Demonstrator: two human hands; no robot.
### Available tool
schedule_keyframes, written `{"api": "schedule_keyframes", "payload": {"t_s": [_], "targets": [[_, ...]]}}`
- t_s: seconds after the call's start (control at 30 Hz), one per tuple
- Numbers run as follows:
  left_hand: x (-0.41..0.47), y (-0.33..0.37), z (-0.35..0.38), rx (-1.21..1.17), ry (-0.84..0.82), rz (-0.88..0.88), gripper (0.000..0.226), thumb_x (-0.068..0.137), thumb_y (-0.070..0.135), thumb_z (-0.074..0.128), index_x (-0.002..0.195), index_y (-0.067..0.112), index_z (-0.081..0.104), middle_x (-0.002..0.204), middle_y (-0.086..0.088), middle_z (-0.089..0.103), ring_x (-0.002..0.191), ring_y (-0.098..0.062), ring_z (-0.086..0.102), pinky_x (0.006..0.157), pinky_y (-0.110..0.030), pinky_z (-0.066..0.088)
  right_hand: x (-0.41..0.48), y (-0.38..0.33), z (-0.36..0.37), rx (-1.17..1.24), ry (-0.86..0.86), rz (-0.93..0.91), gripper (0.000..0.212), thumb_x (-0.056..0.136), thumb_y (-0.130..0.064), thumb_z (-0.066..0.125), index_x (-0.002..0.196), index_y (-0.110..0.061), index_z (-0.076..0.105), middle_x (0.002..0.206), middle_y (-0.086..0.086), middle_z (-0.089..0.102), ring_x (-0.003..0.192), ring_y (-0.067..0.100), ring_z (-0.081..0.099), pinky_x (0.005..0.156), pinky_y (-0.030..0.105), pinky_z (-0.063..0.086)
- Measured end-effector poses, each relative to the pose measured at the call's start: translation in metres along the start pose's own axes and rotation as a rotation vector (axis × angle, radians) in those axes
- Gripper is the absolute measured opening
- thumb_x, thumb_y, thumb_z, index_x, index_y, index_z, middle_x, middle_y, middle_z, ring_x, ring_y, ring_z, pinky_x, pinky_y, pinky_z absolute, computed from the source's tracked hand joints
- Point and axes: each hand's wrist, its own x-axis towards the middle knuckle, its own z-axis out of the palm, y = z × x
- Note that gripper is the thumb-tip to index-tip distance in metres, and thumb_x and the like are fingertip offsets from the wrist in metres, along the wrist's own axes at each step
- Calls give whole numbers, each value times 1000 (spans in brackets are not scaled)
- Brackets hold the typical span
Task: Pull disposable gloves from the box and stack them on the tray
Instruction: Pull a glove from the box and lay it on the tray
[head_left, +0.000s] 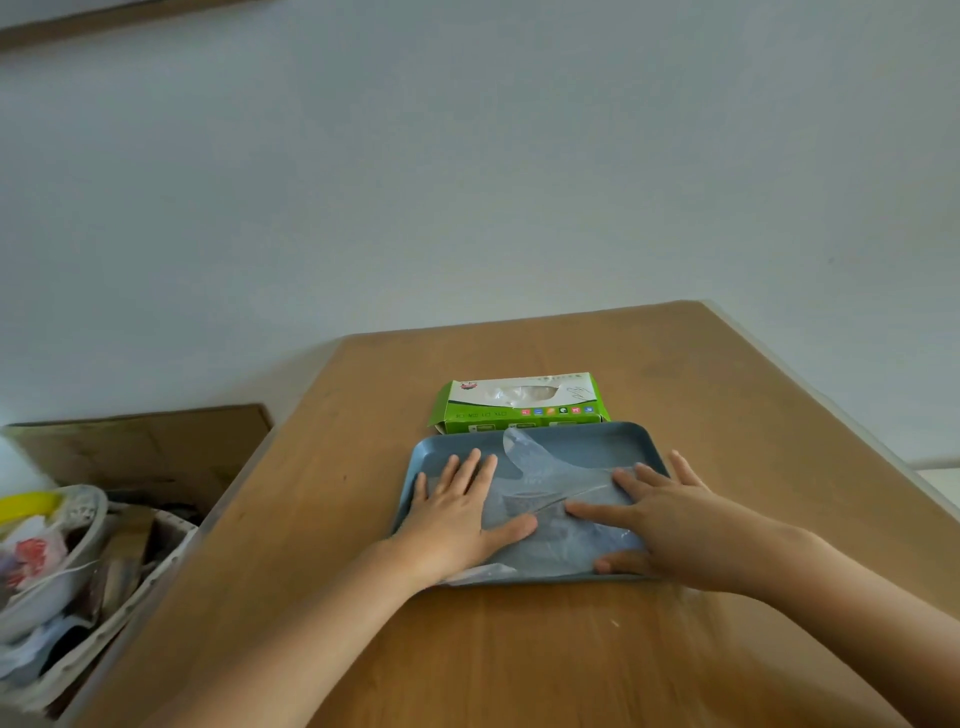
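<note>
A blue-grey tray (587, 436) lies on the wooden table, with clear plastic disposable gloves (545, 483) spread flat in it. My left hand (457, 514) rests palm down on the left part of the gloves, fingers spread. On the right part my right hand (660, 519) presses flat, fingers pointing left. Just behind the tray stands a green and white glove box (519, 402), its top opening showing clear gloves inside. A corner of plastic sticks out over the tray's near left rim.
The wooden table (519, 649) reaches to a pale wall behind. To its left, below table level, stand a cardboard box (156, 447) and a basket (62, 571) full of mixed items, including a yellow-lidded container.
</note>
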Motion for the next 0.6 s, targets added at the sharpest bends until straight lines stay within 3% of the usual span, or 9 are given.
{"api": "schedule_keyframes", "payload": {"t_s": [0.1, 0.17, 0.23, 0.3, 0.37, 0.47, 0.53, 0.6], "targets": [[-9, -8, -5, -50, -81, 49, 111, 72, 85, 32, 149, 26, -23, 155, 2, -29, 143, -19, -26, 118, -47, -12, -2, 6, -11, 27, -81, -13, 64, 87, -72, 28, 143, -57, 3, 159, 5, 13, 146, 28, 4, 114, 57, -2], [-12, -11, -13, -15, -140, 58, 118, 70, 84, 43, 148, 25, -24, 154, 2, -31, 143, -20, -26, 118, -47, -11, -3, 12, -30, 131, -131, -37, 63, 85, -71, 36, 143, -54, 21, 159, 0, 15, 146, 25, 8, 116, 54, 4], [-12, -11, -27, 20, -138, 45, 119, 69, 84, 44, 150, 23, -19, 157, 1, -25, 145, -20, -21, 119, -45, -9, 7, 22, -50, 305, -45, -50, 53, 86, -66, 45, 134, -45, 48, 154, -7, 29, 141, 16, 28, 114, 39, 21], [-5, -11, -47, -43, -55, 30, 115, 67, 84, 34, 153, 20, -7, 160, -1, -11, 148, -22, -8, 120, -44, -4, 28, 33, -66, 452, 180, -30, 37, 89, -53, 55, 119, -33, 65, 135, -10, 54, 119, 8, 50, 97, 24, 36], [11, -15, -68, -171, 70, 21, 111, 66, 82, 24, 154, 16, 7, 161, -4, 7, 148, -23, 12, 120, -45, 9, 61, 44, -76, 528, 381, 16, 24, 91, -35, 61, 111, -25, 70, 114, -6, 66, 104, 10, 60, 81, 21, 38], [48, -21, -84, -325, 183, -1, 83, 88, 67, 30, 152, 15, 19, 159, -4, 21, 144, -22, 24, 118, -38, 20, 113, 50, -81, 551, 481, 19, 20, 90, -14, 62, 107, -17, 72, 106, 0, 70, 95, 11, 63, 76, 16, 36], [73, -23, -86, -314, 196, -11, 71, 96, 51, 43, 152, 15, 20, 158, -5, 23, 144, -21, 26, 116, -34, 22, 139, 47, -78, 507, 453, -6, 21, 87, -14, 66, 107, -17, 73, 111, 4, 67, 98, 13, 60, 78, 16, 35], [90, -23, -82, -297, 155, -14, 77, 93, 50, 52, 153, 16, 18, 159, -5, 22, 144, -22, 26, 115, -35, 24, 156, 42, -71, 452, 409, -33, 25, 84, -25, 71, 109, -20, 72, 111, 4, 60, 105, 18, 55, 85, 22, 35]]}}
